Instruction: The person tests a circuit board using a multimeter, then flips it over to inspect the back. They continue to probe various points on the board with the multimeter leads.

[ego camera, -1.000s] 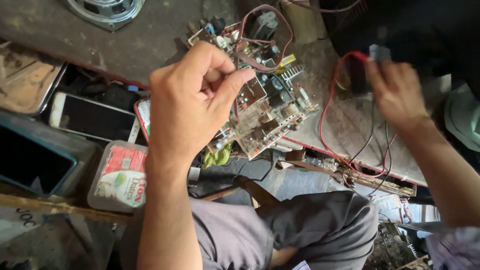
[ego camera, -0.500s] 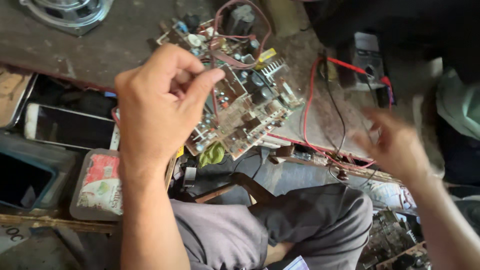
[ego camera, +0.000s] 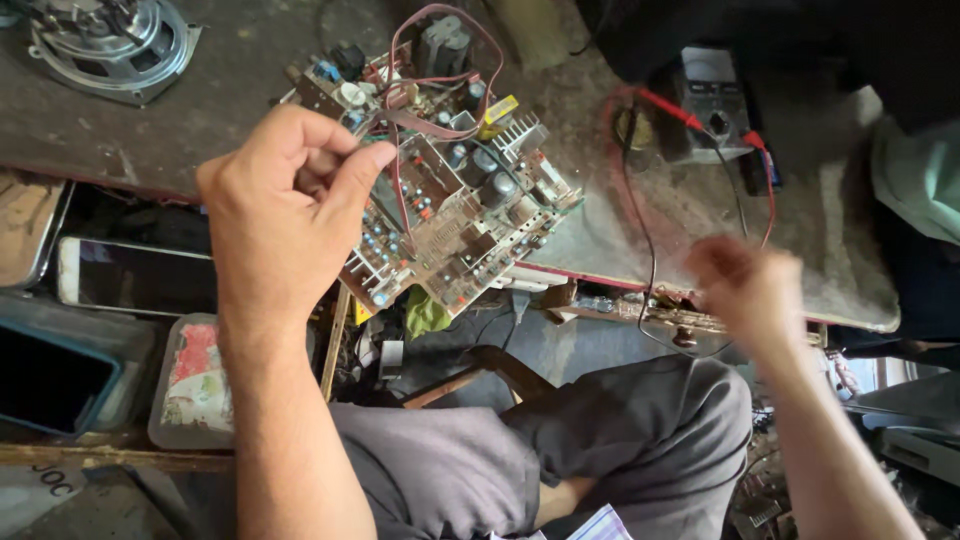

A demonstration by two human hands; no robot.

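My left hand (ego camera: 285,215) pinches the left edge of a crowded circuit board (ego camera: 455,200) between thumb and forefinger and holds it tilted above the edge of the workbench (ego camera: 200,120). A loop of brown wire (ego camera: 440,20) arches over the board's top. My right hand (ego camera: 745,285) is blurred, low at the bench's front edge with its fingers closed. The red and black test leads (ego camera: 650,240) run from a grey multimeter (ego camera: 710,100) on the bench down into that hand.
A loudspeaker (ego camera: 110,45) lies at the bench's far left. Below the bench sit a phone (ego camera: 130,275), a flat printed tin (ego camera: 195,385) and a dark blue tray (ego camera: 50,375). My grey-trousered knee (ego camera: 620,440) is under the board. Cluttered parts lie lower right.
My right hand has dropped from the multimeter to the bench's front edge, trailing the leads. The view has tilted down. The left hand keeps its hold on the board.
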